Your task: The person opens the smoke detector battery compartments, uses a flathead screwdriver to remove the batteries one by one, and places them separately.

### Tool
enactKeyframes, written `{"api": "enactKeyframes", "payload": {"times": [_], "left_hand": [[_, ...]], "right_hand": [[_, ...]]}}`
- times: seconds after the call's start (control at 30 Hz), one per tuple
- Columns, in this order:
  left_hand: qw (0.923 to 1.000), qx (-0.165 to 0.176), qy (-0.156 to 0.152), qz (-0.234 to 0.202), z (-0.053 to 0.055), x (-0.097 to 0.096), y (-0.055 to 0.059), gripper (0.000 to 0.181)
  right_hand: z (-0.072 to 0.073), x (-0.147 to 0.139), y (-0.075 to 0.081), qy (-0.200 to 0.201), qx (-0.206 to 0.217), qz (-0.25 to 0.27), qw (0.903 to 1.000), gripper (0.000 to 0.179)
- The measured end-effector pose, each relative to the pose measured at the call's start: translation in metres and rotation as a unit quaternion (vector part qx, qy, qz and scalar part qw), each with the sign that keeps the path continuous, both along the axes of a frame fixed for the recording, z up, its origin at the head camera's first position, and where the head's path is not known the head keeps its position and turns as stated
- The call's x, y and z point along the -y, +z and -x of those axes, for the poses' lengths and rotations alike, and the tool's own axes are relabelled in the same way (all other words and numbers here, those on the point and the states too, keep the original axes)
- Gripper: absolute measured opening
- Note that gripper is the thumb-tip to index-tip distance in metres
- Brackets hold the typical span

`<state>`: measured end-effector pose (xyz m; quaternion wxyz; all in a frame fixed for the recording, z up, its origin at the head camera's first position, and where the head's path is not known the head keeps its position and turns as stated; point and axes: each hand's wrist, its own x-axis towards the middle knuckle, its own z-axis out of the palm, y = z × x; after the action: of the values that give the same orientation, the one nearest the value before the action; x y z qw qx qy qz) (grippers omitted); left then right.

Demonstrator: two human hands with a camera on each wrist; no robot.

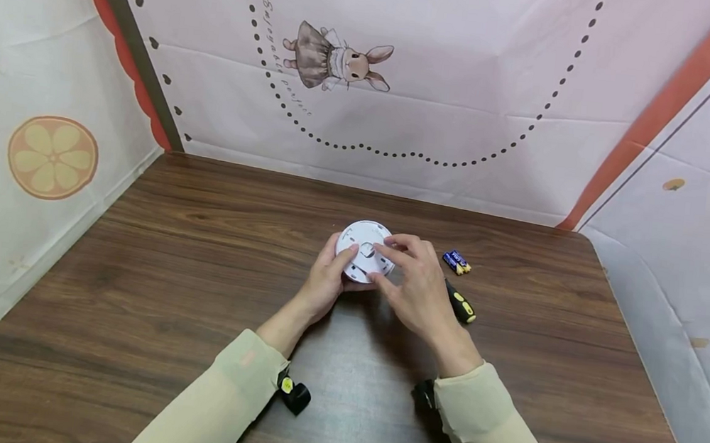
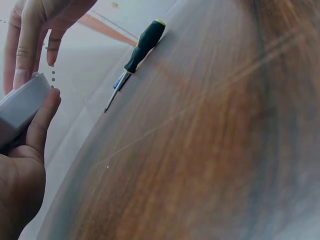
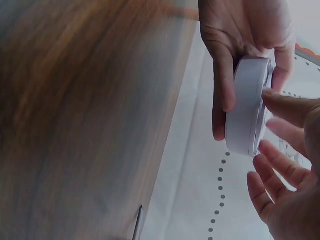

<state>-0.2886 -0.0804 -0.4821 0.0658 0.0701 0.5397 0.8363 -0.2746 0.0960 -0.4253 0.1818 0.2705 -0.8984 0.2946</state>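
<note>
A round white smoke detector (image 1: 363, 240) is held up above the table, its slotted back plate with a central hole facing up. My left hand (image 1: 324, 275) grips it from the left, thumb on the plate and fingers beneath. In the right wrist view the thick white body (image 3: 245, 107) sits between that hand's thumb and fingers. Over the plate's right side is my right hand (image 1: 418, 285), its thumb and fingertips touching the plate and rim, the other fingers spread loosely. A black-and-yellow screwdriver (image 1: 461, 304) lies on the table beside this hand, partly hidden by it.
Two blue-and-yellow batteries (image 1: 456, 262) lie side by side beyond the screwdriver. The brown wood-grain table (image 1: 162, 288) ends at a printed white cloth (image 1: 460, 67) behind, with more cloth along both sides.
</note>
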Motion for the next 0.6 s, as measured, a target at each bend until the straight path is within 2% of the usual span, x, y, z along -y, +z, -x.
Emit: {"api": "enactKeyframes", "payload": {"times": [0.17, 0.6], "left_hand": [[1.0, 0.0, -0.002, 0.001, 0.0004, 0.0002, -0.0001, 0.038], [0.9999, -0.01, 0.003, -0.006, -0.0013, -0.0004, 0.0016, 0.038]], "right_hand": [[0.0014, -0.0017, 0.0002, 0.007, -0.003, -0.015, 0.9999, 0.043], [-0.0007, -0.0009, 0.0003, -0.006, 0.0, -0.01, 0.9999, 0.043]]}}
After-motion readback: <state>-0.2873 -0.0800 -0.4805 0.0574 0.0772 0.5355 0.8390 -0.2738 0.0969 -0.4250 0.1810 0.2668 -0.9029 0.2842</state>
